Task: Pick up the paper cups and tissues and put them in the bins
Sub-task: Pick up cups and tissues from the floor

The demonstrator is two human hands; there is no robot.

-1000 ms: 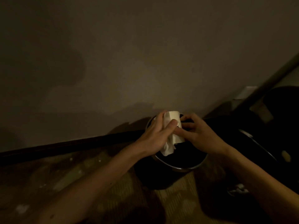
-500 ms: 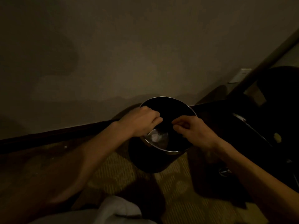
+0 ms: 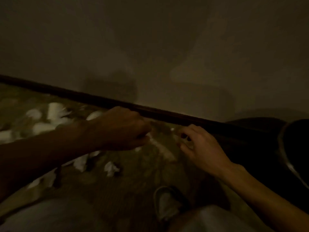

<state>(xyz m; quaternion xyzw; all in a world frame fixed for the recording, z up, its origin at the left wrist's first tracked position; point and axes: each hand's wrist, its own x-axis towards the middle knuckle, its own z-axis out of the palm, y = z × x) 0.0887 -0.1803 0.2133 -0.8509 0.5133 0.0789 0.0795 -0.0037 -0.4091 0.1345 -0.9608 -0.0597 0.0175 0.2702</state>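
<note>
Looking down in dim light, much of it blurred. Head view: left hand (image 3: 123, 129) low over the carpet (image 3: 133, 190), knuckles up, fingers curled under. A pale scrap shows at its fingertips; cannot tell whether it is pinched or only lies beneath. Right hand (image 3: 202, 148) is near it to the right, not touching, fingers loosely curled with dark gaps between, nothing seen in them. Between the hands a pale strip (image 3: 163, 149) lies on the carpet; tissue or carpet pattern, cannot tell. Tissues (image 3: 53, 111) lie scattered on the carpet at left, near the baseboard (image 3: 175, 115). The left forearm (image 3: 50, 148) crosses in front and hides part of the heap. Whether any pale lump is a cup, cannot tell. Bin (image 3: 284, 154) at the right edge, dark, only part of its rim in view, well apart from the tissues, with the right hand between. Shoe (image 3: 167, 203) on the carpet below the hands; pale trouser leg (image 3: 50, 218) along the bottom. Grey wall (image 3: 150, 47) above the baseboard. Against half a second ago: the view has swung left, so the bin, then central under both hands, now sits at the edge. Both hands have left its mouth for the carpet, and the scattered tissues have come into sight.
</note>
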